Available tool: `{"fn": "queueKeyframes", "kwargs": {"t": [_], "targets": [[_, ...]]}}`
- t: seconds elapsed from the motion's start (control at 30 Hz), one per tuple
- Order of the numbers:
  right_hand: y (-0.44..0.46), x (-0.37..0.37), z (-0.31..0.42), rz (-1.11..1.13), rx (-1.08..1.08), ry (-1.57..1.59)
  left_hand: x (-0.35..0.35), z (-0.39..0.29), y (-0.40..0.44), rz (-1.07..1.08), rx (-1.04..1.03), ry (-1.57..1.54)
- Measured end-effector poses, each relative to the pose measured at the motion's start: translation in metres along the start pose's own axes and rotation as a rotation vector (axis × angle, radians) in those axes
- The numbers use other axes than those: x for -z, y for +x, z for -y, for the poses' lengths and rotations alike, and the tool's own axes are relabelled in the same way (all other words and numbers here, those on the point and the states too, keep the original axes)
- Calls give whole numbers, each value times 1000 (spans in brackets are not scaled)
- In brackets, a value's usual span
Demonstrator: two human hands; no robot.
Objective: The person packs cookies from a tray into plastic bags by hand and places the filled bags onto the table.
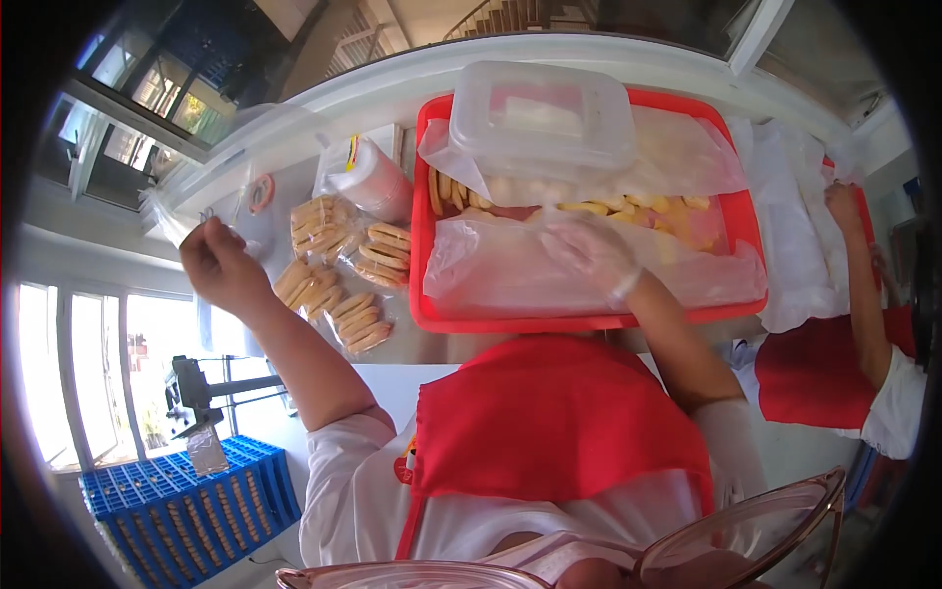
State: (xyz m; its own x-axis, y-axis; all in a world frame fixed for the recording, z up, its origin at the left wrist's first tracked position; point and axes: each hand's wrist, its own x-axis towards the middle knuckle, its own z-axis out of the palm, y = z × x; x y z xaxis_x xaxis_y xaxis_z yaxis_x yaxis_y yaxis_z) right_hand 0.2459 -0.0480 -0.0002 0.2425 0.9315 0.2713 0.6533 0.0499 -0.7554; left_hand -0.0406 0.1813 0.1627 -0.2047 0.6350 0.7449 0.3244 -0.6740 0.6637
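Observation:
My left hand [224, 263] is raised at the left with its fingers pinched together on a clear plastic bag [169, 214]. My right hand [592, 253], in a thin see-through glove, reaches over a red tray [422, 285]. Its fingers are stretched out just above the translucent plastic sheet [481, 270] lining the tray. Yellowish biscuits [648, 211] lie between the folds of the lining, partly covered. A translucent plastic box [549, 147] rests on the sheet at the tray's far side. Several clear bags of round biscuits [361, 322] lie left of the tray.
Behind the bagged biscuits stands a wrapped roll or stack of white plastic [378, 182]. A roll of tape [261, 193] is near the window. Blue stacked crates [196, 501] are at lower left. Another person's arm [863, 285] works at the right, beside white sheeting [790, 226].

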Motion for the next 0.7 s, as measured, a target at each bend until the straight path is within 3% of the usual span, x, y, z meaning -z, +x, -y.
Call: {"fn": "queueKeyframes", "kwargs": {"t": [0.03, 0.1, 0.17, 0.27, 0.33, 0.4, 0.47, 0.5, 0.57, 0.63, 0.67, 0.7], "targets": [[18, -9, -5, 0, 263, -256, 0, -5, -3, 19, 1, -11], [46, -34, -19, 65, 186, -314, 2, -10, -10, 52, -1, 22], [48, -55, -33, 107, 195, -156, 3, -11, -16, 82, -15, 112], [45, -88, -49, 190, 198, 100, 25, 2, -23, -13, 146, 13], [34, -81, -21, 479, 118, 77, 34, 0, -35, -70, 343, -172], [33, -19, 68, 981, -22, -164, 39, 16, -56, -127, 461, -341], [37, -28, 78, 1034, -70, -277, 26, 24, -95, 141, -417, 434], [40, -32, 85, 1054, -94, -338, 14, 16, -122, 204, 51, 26], [50, -53, 62, 1030, -50, -433, -7, 18, -174, 369, 388, -269], [65, -74, 36, 990, -10, -522, -19, 24, -210, 450, 464, -429], [71, -78, 36, 842, 88, -524, -23, 22, -220, 410, 668, -710], [76, -82, 37, 690, 179, -526, -26, 22, -222, 396, 629, -712]]}}
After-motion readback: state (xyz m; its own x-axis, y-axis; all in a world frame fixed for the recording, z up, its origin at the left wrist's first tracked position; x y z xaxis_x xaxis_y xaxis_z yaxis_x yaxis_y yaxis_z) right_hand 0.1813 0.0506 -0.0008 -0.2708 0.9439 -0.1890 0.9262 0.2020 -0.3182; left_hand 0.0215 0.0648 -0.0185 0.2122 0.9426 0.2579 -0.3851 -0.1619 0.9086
